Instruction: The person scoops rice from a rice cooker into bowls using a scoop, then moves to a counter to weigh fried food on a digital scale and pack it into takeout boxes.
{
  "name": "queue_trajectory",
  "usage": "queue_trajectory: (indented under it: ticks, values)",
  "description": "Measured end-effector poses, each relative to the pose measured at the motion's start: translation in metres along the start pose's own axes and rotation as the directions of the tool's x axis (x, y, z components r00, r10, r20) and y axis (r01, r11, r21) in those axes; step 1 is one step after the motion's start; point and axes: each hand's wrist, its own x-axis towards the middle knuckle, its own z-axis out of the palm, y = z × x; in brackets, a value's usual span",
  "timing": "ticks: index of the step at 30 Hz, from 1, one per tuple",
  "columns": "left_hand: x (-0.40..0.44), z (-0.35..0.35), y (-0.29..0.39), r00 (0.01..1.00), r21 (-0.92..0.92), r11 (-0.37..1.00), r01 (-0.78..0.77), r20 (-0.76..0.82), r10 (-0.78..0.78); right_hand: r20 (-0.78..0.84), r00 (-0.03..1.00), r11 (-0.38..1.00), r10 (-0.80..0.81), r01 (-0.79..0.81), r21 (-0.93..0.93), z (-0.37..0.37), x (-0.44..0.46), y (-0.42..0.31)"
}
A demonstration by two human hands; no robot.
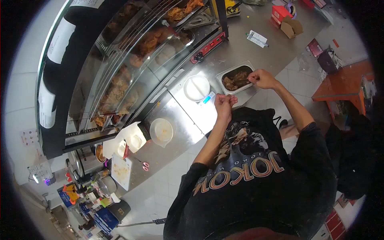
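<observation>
My right hand is closed, its fingertips pinched together at the right end of a steel food pan. Dark brown cooked meat pieces lie in the pan. Whether the fingertips grip a piece is too small to tell. My left hand hovers by the pan's near side with fingers curled and pressed together; anything inside them is hidden. Just left of it is a digital kitchen scale with a lit blue display, bearing a round white dish.
A glass display case of fried food stands along the left. On the steel counter are a clear plastic bowl, an open takeaway box, a white cutting board, scissors and a notepad. An orange stool stands at right.
</observation>
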Motion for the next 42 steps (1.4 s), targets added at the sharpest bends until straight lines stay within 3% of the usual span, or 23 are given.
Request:
queue_trajectory:
  ticks: [2,8,14,17,23,26,29,35,42]
  values:
    - [0.0,0.002,0.002,1.0,0.015,1.0,0.005,-0.005,-0.005,0.018,1.0,1.0,0.024,-0.024,-0.003,-0.003,-0.001,0.002]
    - [0.002,0.001,-0.001,0.999,0.005,1.0,0.01,-0.032,-0.01,-0.014,1.0,0.969,-0.009,0.012,0.245,0.001,-0.002,0.032]
    - [0.004,-0.002,-0.002,0.999,-0.015,1.0,0.01,-0.037,-0.011,-0.084,0.996,0.978,0.023,-0.005,0.21,-0.011,-0.019,0.032]
    - [0.005,-0.002,-0.002,0.999,-0.024,1.0,0.014,-0.051,-0.015,-0.021,0.989,0.982,0.148,-0.145,0.119,-0.025,-0.023,0.025]
    - [0.007,-0.001,-0.003,0.997,-0.06,0.998,0.006,-0.07,-0.01,-0.061,0.997,0.943,0.043,-0.02,0.331,-0.013,-0.024,0.052]
    - [0.005,0.001,-0.001,0.996,-0.058,0.998,0.017,-0.086,-0.022,0.015,0.991,0.963,0.132,-0.132,0.233,-0.018,-0.026,0.052]
    - [0.006,0.0,-0.001,0.997,-0.054,0.998,0.012,-0.08,-0.016,-0.006,0.997,0.976,0.078,-0.075,0.202,-0.023,-0.029,0.047]
    - [0.006,-0.002,-0.001,0.998,-0.04,0.999,0.027,-0.051,-0.029,-0.027,0.991,0.963,0.13,-0.119,0.244,-0.04,-0.032,0.034]
    - [0.007,-0.003,-0.002,0.998,-0.028,0.999,0.043,-0.05,-0.044,-0.072,0.997,0.96,-0.028,0.047,0.274,-0.058,-0.012,-0.031]
